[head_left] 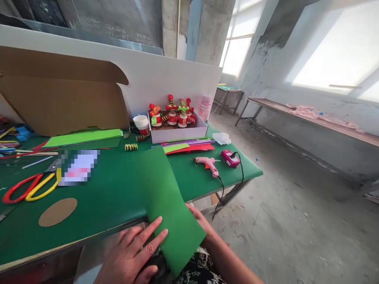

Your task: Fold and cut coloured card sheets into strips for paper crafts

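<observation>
A green paper sheet slants from the table top down over its front edge toward my lap. My left hand is open, its fingers spread and the fingertips resting on the sheet's left edge. At the right edge, my right hand grips the sheet, with most of its fingers hidden behind the paper. Scissors with one red and one yellow handle lie to the left. In front of them is a brown cardboard oval. A pink glue gun rests on the table beyond the sheet.
The green table ends at a front edge near my hands. A white box holds several red paper-cup figures, beside stacked paper cups. A corded magenta power block sits near the right corner. Folded paper strips lie mid-table.
</observation>
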A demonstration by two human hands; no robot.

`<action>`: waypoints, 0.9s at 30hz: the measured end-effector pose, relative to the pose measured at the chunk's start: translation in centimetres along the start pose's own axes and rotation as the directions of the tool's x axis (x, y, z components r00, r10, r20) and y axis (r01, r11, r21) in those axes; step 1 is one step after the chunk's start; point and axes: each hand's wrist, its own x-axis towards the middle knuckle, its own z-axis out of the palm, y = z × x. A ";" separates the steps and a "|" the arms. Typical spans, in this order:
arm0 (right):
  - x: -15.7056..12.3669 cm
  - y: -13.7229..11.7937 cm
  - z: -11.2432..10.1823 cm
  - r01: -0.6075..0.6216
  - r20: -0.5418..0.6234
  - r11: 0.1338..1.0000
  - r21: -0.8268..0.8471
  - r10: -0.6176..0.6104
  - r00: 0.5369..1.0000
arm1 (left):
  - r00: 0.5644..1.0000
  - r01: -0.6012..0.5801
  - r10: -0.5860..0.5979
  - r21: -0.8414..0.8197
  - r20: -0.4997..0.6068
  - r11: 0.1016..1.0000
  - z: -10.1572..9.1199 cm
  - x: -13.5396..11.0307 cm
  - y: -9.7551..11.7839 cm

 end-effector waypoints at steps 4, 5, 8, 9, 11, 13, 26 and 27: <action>1.7 -3.3 -1.9 -0.009 0.202 0.993 -0.116 0.033 0.979 | 0.981 0.192 -0.192 0.003 0.010 0.981 -0.4 -1.1 -1.3; 2.5 -4.2 -2.4 0.012 0.235 0.984 -0.178 0.031 0.971 | 0.979 0.204 -0.204 0.012 0.007 0.979 -0.5 -1.0 -1.6; 5.6 -7.0 -3.6 0.095 0.335 0.909 -0.406 0.051 0.941 | 0.986 0.165 -0.166 0.047 0.022 0.985 0.0 0.0 -2.9; 6.8 -7.8 -3.9 0.133 0.348 0.858 -0.497 0.057 0.936 | 0.989 0.142 -0.144 0.061 0.042 0.988 0.4 0.4 -3.2; 8.9 -9.4 -4.7 0.222 0.313 0.679 -0.700 0.012 0.950 | 0.989 0.117 -0.126 0.105 0.083 0.988 1.2 1.1 -3.7; 10.1 -10.8 -5.4 0.252 0.201 0.414 -0.875 -0.163 0.966 | 0.987 0.113 -0.131 0.171 0.094 0.979 2.1 1.3 -3.9; 4.6 -2.7 7.0 0.456 0.379 0.104 -0.884 -0.411 0.829 | 0.958 0.211 -0.236 0.153 0.165 0.965 5.5 2.7 -5.0; 4.9 -2.2 7.1 0.414 0.348 0.099 -0.905 -0.389 0.853 | 0.959 0.198 -0.226 0.165 0.171 0.966 5.8 2.7 -5.1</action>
